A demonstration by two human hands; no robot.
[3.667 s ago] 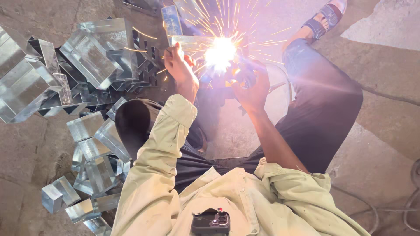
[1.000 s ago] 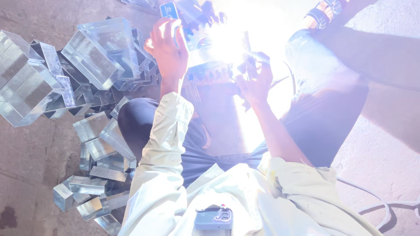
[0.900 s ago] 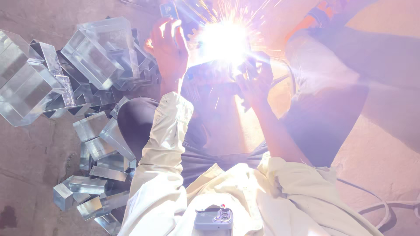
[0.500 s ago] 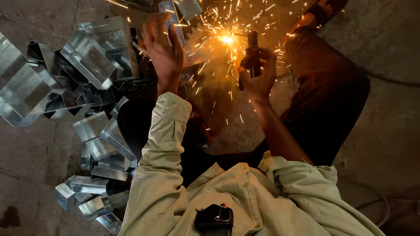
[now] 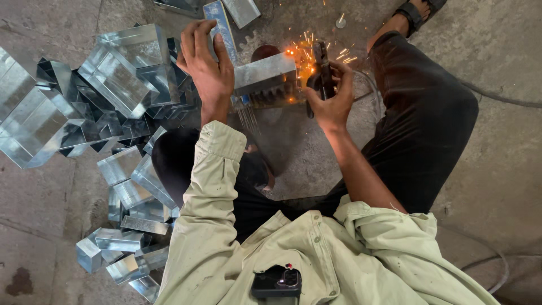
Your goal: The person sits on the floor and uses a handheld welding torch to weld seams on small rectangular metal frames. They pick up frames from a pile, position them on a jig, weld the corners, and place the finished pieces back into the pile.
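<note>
I sit on a concrete floor with my knees apart. My left hand (image 5: 208, 66) presses down on a shiny folded sheet-metal box piece (image 5: 264, 74) lying between my legs, with a long metal strip (image 5: 220, 25) under my fingers. My right hand (image 5: 333, 96) is closed around a dark welding electrode holder (image 5: 320, 70) whose tip points at the right end of the box piece. A few orange sparks (image 5: 305, 53) hang around that end.
A large heap of shiny sheet-metal boxes (image 5: 84, 107) lies to my left, with more near my left hip (image 5: 127, 226). A cable (image 5: 497, 96) runs over the floor at right. A phone (image 5: 276, 281) sits on my chest. My sandalled foot (image 5: 415, 10) is at the top.
The bright welding arc that washed out the view has gone out; only scattered sparks are left. Both hands have stayed on the box piece and the holder.
</note>
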